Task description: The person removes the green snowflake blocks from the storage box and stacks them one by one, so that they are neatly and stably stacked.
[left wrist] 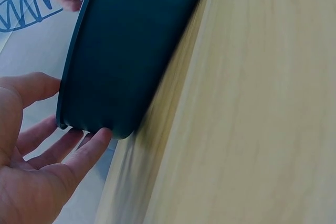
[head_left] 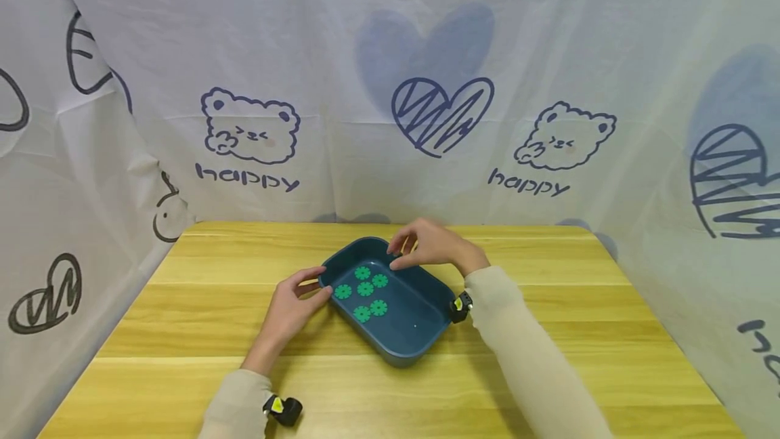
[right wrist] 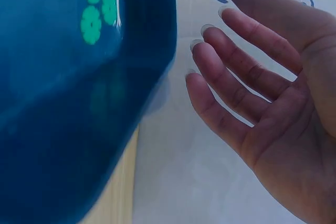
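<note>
From the head view, here's your blue tray, set slantwise on the wooden table, and inside it six green discs with notched edges, all gathered toward the left end. Your left hand has that end, thumb at the near rim, fingers round the corner. Across from it, your right hand hovers over the far rim, fingers loosely bent, gripping nothing. Pale sleeves cover both your forearms, a small black camera strapped at each wrist, and behind it all hangs a white cloth with hearts, bears and the word "happy".

Over to the left wrist: the tray's dark outer wall fills the middle, your thumb meeting the rim and your fingertips against the end wall. Part of your right hand shows past the rim, up in the corner.

Now the right wrist: palm in full sight, nothing in it, the slightly curved fingers spread apart and just beside the tray, clear of its wall. Four of those discs show on the tray floor, top left.
</note>
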Action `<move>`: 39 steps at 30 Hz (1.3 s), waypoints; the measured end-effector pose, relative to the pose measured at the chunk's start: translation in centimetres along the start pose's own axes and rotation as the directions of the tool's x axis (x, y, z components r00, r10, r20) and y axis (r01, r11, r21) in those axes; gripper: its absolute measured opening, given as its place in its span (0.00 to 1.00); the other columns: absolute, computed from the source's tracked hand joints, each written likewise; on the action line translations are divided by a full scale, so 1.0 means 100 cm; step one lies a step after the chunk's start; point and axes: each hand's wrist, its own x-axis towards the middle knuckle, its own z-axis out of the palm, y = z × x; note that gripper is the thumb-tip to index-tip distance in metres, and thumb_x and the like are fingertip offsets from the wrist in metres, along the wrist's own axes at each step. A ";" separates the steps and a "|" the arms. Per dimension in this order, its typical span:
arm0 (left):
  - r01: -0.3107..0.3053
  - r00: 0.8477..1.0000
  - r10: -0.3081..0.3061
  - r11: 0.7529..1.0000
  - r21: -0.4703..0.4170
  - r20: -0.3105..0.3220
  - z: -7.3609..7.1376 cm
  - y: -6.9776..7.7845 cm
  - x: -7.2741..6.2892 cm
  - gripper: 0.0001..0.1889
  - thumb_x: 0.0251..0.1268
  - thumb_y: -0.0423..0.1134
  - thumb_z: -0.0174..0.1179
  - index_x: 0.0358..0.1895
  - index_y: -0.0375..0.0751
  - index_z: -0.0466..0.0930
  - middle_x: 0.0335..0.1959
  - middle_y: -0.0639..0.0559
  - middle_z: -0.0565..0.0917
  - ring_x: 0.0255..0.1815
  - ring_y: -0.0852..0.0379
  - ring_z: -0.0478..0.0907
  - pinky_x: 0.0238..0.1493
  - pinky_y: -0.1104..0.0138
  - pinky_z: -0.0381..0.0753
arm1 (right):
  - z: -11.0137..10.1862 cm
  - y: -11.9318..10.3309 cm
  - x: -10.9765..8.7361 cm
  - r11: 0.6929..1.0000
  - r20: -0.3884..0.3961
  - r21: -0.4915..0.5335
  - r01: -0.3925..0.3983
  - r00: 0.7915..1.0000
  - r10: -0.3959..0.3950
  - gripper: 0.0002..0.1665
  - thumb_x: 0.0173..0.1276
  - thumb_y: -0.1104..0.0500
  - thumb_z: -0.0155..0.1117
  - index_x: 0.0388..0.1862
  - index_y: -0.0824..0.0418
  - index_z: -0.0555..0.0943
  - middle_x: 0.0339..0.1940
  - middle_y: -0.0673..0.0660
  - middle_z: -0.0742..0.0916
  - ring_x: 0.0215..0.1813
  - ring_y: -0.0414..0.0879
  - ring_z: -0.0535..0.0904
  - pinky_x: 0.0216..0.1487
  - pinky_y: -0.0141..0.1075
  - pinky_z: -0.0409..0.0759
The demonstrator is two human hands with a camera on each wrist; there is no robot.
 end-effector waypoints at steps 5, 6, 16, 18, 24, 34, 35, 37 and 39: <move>0.008 1.000 -0.008 1.000 0.006 -0.006 0.000 -0.002 0.002 0.26 0.71 0.39 0.66 0.70 0.39 0.75 0.71 0.37 0.76 0.68 0.38 0.79 0.63 0.59 0.84 | 0.010 -0.004 0.014 1.000 0.028 0.007 0.023 0.999 -0.023 0.22 0.63 0.51 0.79 0.51 0.63 0.88 0.48 0.59 0.92 0.44 0.46 0.86 0.45 0.32 0.86; 0.011 1.000 -0.011 1.000 0.007 -0.008 0.001 -0.002 0.002 0.26 0.71 0.39 0.66 0.70 0.39 0.76 0.71 0.38 0.76 0.68 0.38 0.79 0.63 0.59 0.84 | 0.011 -0.005 0.016 1.000 0.032 0.007 0.029 0.999 -0.029 0.22 0.63 0.51 0.78 0.50 0.63 0.88 0.47 0.59 0.92 0.43 0.45 0.86 0.45 0.32 0.86; 0.016 1.000 -0.016 1.000 0.006 -0.002 0.002 -0.004 0.004 0.25 0.72 0.39 0.66 0.69 0.39 0.76 0.73 0.40 0.75 0.69 0.38 0.78 0.65 0.56 0.83 | 0.034 -0.007 0.036 0.998 0.015 0.046 0.035 0.999 -0.036 0.19 0.63 0.54 0.79 0.50 0.62 0.88 0.44 0.58 0.92 0.39 0.39 0.84 0.45 0.28 0.84; 0.013 1.000 -0.013 1.000 0.007 0.000 0.002 -0.003 0.003 0.25 0.72 0.39 0.66 0.69 0.39 0.76 0.73 0.40 0.75 0.69 0.38 0.78 0.65 0.55 0.83 | 0.038 -0.006 0.039 0.998 0.016 0.051 0.045 0.999 -0.046 0.21 0.63 0.55 0.79 0.51 0.64 0.88 0.46 0.61 0.92 0.40 0.39 0.84 0.45 0.28 0.84; 0.013 1.000 -0.013 1.000 0.010 0.000 0.002 -0.003 0.002 0.25 0.72 0.39 0.66 0.69 0.40 0.76 0.72 0.39 0.76 0.69 0.37 0.78 0.65 0.54 0.84 | 0.051 -0.004 0.046 0.997 0.037 0.066 0.040 0.998 -0.043 0.22 0.63 0.55 0.79 0.53 0.64 0.88 0.48 0.61 0.91 0.41 0.39 0.84 0.46 0.28 0.84; 0.003 1.000 -0.003 1.000 0.001 0.002 0.001 -0.006 0.001 0.25 0.72 0.40 0.65 0.69 0.40 0.76 0.73 0.40 0.75 0.69 0.38 0.78 0.65 0.52 0.83 | 0.072 -0.005 0.057 0.998 0.055 0.063 0.001 0.998 -0.004 0.20 0.62 0.56 0.79 0.52 0.61 0.89 0.50 0.58 0.91 0.43 0.42 0.85 0.47 0.30 0.85; 0.001 1.000 -0.001 1.000 -0.001 0.004 0.001 -0.006 0.001 0.25 0.73 0.40 0.65 0.69 0.40 0.76 0.73 0.40 0.75 0.69 0.38 0.78 0.65 0.52 0.83 | 0.073 -0.005 0.058 0.999 0.058 0.052 0.005 0.998 -0.008 0.19 0.62 0.56 0.80 0.51 0.61 0.89 0.50 0.58 0.91 0.43 0.42 0.86 0.47 0.30 0.85; -0.002 1.000 0.002 1.000 -0.002 0.007 0.001 -0.006 0.001 0.25 0.73 0.39 0.65 0.70 0.40 0.75 0.73 0.40 0.75 0.69 0.38 0.78 0.65 0.53 0.83 | 0.076 -0.006 0.060 1.000 0.061 0.024 0.014 0.998 -0.015 0.18 0.62 0.56 0.80 0.50 0.60 0.89 0.49 0.57 0.92 0.43 0.43 0.86 0.47 0.30 0.85; -0.004 1.000 0.004 1.000 -0.001 0.010 0.001 -0.007 0.001 0.25 0.73 0.39 0.65 0.70 0.40 0.75 0.73 0.40 0.75 0.69 0.38 0.78 0.65 0.54 0.84 | 0.079 -0.007 0.062 1.000 0.063 -0.002 0.017 0.998 -0.017 0.17 0.62 0.56 0.80 0.49 0.59 0.90 0.48 0.55 0.92 0.44 0.44 0.86 0.47 0.30 0.84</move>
